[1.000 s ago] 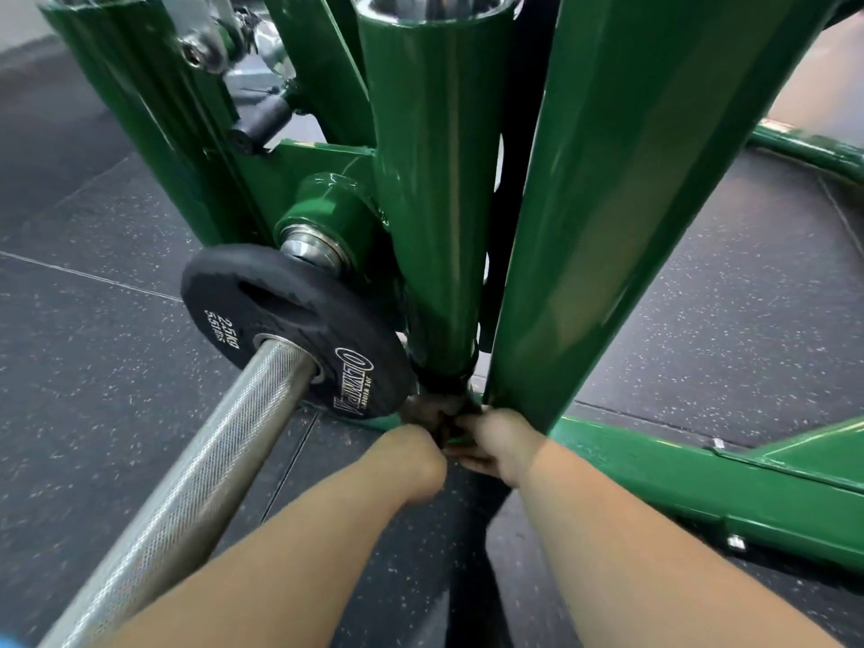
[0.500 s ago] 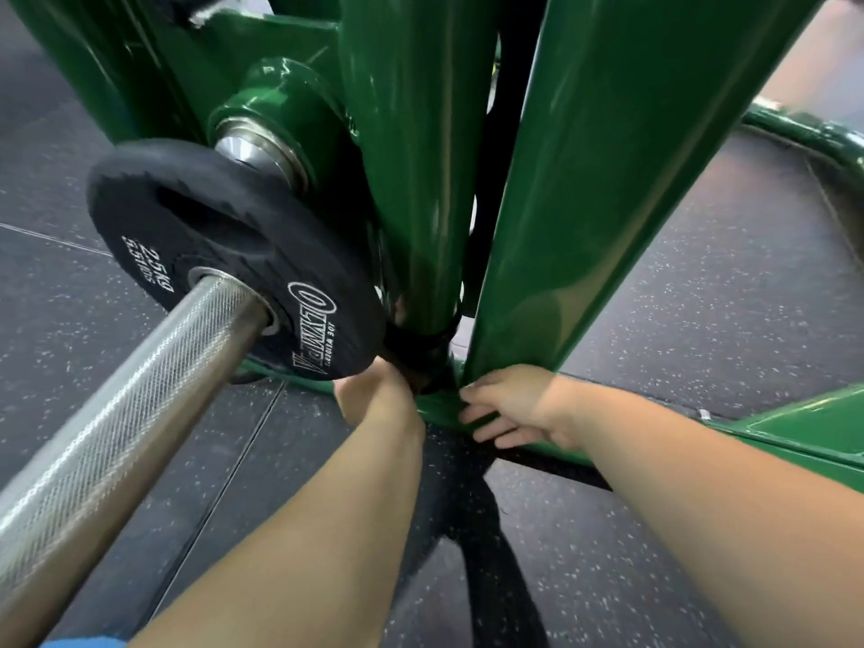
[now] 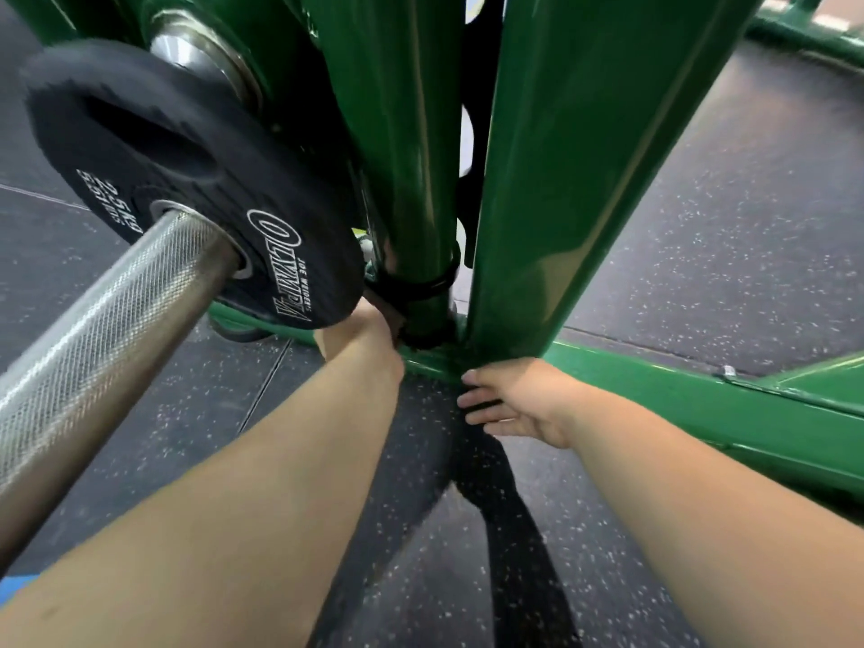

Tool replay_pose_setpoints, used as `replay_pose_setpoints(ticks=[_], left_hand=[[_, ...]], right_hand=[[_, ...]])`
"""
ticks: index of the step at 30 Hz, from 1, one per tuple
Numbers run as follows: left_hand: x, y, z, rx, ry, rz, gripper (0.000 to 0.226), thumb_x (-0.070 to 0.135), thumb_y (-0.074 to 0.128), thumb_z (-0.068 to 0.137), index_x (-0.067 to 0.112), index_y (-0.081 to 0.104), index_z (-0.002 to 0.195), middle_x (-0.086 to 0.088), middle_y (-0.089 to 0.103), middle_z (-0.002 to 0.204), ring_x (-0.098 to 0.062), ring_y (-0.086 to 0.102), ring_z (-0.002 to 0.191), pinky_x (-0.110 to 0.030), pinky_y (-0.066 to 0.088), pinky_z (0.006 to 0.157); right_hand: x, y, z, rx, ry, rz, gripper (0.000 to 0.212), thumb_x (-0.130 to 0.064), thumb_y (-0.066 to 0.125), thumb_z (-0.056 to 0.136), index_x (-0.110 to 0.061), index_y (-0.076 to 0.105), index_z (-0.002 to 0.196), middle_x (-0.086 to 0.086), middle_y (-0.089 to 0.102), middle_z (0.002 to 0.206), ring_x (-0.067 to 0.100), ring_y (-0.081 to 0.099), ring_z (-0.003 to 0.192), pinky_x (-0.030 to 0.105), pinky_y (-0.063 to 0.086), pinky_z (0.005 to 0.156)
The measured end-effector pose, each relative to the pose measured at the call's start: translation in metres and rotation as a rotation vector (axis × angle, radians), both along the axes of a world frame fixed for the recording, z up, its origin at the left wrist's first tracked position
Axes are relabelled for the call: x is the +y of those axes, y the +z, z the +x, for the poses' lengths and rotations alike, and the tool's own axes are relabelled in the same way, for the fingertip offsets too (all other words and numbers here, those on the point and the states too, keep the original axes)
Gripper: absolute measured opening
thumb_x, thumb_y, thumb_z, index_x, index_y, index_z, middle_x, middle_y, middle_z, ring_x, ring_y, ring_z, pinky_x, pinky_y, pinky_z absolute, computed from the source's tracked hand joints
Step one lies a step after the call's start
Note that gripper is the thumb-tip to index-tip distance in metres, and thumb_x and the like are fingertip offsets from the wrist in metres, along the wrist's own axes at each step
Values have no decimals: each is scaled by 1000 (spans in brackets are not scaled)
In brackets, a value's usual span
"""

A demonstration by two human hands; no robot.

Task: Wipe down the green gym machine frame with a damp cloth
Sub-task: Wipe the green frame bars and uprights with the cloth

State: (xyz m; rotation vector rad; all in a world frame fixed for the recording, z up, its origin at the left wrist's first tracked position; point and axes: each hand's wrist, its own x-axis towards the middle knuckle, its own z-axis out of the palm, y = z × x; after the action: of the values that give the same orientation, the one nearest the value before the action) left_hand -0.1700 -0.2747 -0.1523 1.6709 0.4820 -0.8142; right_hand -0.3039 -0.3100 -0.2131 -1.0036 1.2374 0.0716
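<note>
Under everything we see one dark speckled rubber floor [image 3: 701, 226]. On it stands the one green frame [image 3: 584, 133], glossy, and it fills the upper half of the view. We count two uprights close to us: a round post [image 3: 411, 133] in the middle and a broader slanted post [image 3: 537, 282] just to its right, both meeting one base beam [image 3: 724, 409] that runs off to the right. One knurled steel bar [image 3: 107, 320] comes in from the lower left and carries one black weight plate [image 3: 187, 189] marked 2.5 kg. One dark band [image 3: 421, 287] circles the foot of the round post; we cannot tell whether it is the cloth.

Two bare forearms reach in from below. The left hand [image 3: 360, 339] sits at the foot of the round post, just under the plate's rim and against the dark band; its fingers are hidden, so we cannot tell its grip. The right hand [image 3: 519, 399] lies below the slanted post against the base beam, its grip spread, with fingers [image 3: 470, 418] straight and pointing left.
</note>
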Motion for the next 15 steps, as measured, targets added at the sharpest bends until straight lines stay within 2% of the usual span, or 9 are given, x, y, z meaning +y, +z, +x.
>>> replay_pose_setpoints(ticks=[1, 2, 3, 5, 7, 9, 11, 12, 15], left_hand=[[-4, -11, -8, -219, -254, 186, 38, 25, 37, 105, 8, 46, 138, -13, 49, 142, -24, 50, 122, -32, 40, 93], [-3, -20, -19, -261, -345, 153, 37, 24, 38, 104, 8, 48, 136, -16, 53, 138, -29, 51, 125, -32, 42, 95], [-1, -30, -25, -101, -114, -36, 34, 20, 42, 103, 10, 53, 133, -17, 59, 131, -31, 56, 119, -34, 46, 94], [5, -30, -39, -86, -65, -198, 31, 15, 48, 99, 11, 62, 127, -17, 67, 117, -33, 64, 104, -42, 52, 91], [4, -27, -26, -126, -65, -136, 30, 21, 47, 101, 8, 61, 124, -18, 65, 121, -36, 62, 109, -43, 52, 89], [2, -18, -6, -171, -25, -136, 27, 29, 48, 102, 9, 62, 113, -11, 67, 113, -23, 65, 95, -32, 52, 78], [-3, -19, 15, -189, -58, -171, 31, 22, 46, 104, 10, 55, 77, 2, 63, 73, -2, 54, 59, -10, 41, 53], [-4, -14, 17, -240, -130, -176, 36, 16, 43, 105, 10, 51, 70, 4, 60, 63, 0, 51, 55, -8, 39, 52], [-6, -31, 20, -397, -160, -86, 25, 27, 51, 101, 12, 62, 118, 4, 69, 114, -7, 62, 104, -11, 37, 70]], right_hand=[[0, -1, 4, -7, -27, 0, 24, -28, 51, 102, -15, 58, 120, 2, 70, 92, 20, 66, 83, 26, 51, 72], [0, -3, 6, 4, -40, 6, 24, -28, 49, 103, -14, 59, 119, 2, 69, 90, 18, 65, 78, 26, 49, 68], [0, -6, 8, 26, -34, 5, 26, -27, 46, 103, -13, 60, 120, 2, 69, 88, 16, 64, 74, 25, 49, 65], [-1, -10, 12, 43, -14, -6, 33, -26, 38, 105, -12, 61, 124, 2, 70, 89, 15, 64, 73, 23, 48, 62], [-3, -13, 14, 47, -10, -16, 32, -26, 36, 106, -15, 60, 123, 5, 71, 100, 18, 67, 85, 23, 49, 66], [-3, -17, 17, 57, 5, -17, 24, -28, 38, 105, -20, 57, 119, 5, 71, 105, 21, 68, 97, 25, 51, 71], [-2, -22, 18, 65, 32, -8, 20, -28, 41, 104, -21, 57, 115, 3, 72, 103, 22, 69, 98, 28, 52, 76], [-2, -23, 18, 66, 34, -6, 20, -28, 42, 104, -20, 58, 115, 2, 72, 102, 21, 69, 96, 28, 52, 77], [1, -26, 25, 60, 7, 1, 20, -25, 44, 102, -17, 59, 113, 2, 72, 95, 19, 68, 85, 26, 52, 72]])
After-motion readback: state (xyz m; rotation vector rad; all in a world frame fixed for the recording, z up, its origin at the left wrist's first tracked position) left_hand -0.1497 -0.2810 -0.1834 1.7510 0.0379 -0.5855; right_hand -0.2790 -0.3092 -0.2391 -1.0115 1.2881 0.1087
